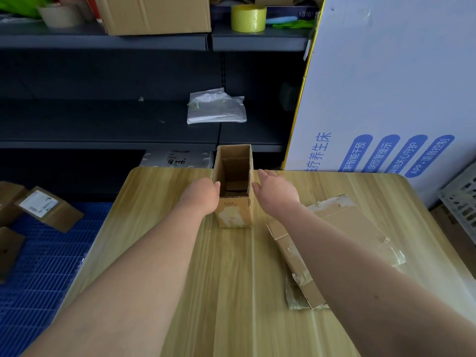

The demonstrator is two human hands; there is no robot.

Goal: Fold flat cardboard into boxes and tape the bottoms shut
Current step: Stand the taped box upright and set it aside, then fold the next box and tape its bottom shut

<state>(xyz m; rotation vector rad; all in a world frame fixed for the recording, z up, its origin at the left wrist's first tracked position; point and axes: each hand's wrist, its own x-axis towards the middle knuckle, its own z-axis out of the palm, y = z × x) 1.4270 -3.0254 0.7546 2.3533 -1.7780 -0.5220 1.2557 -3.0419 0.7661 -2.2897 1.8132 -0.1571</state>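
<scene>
**Two hands at a small upright box**

Small cardboard box (235, 215) upright on the far middle of the wooden table (231, 279), close to the far edge. Top open and facing up, the inside bare brown card with folded flaps at the bottom. Pale scuffed patch and a little print on the near face.

Left hand (202, 195) against the box's left wall, back of the hand up, thumb tip at the near-left corner. Fingers hidden behind the hand, so cannot tell whether gripping the wall or only lying against it.

Right hand (277, 193) just beside the right wall, released, fingers straight and pointing away, thumb tip nearest the box. Cannot tell whether touching; holding nothing.

Flat cardboard (342, 228) on the right of the table, partly under the right forearm, with creased strips of clear tape along its edges.

Behind the table, dark shelves (103, 42). On the top shelf a yellow tape roll (248, 18), a beige tape roll (60, 15) and a large carton (154, 14); on a lower shelf a white plastic bag (216, 106). At the right, a big white board (386, 86) with blue print, leaning, and a grey crate (461, 202) near its foot. On the left, blue floor grid (38, 253) with small boxes (49, 208) lying on it.
</scene>
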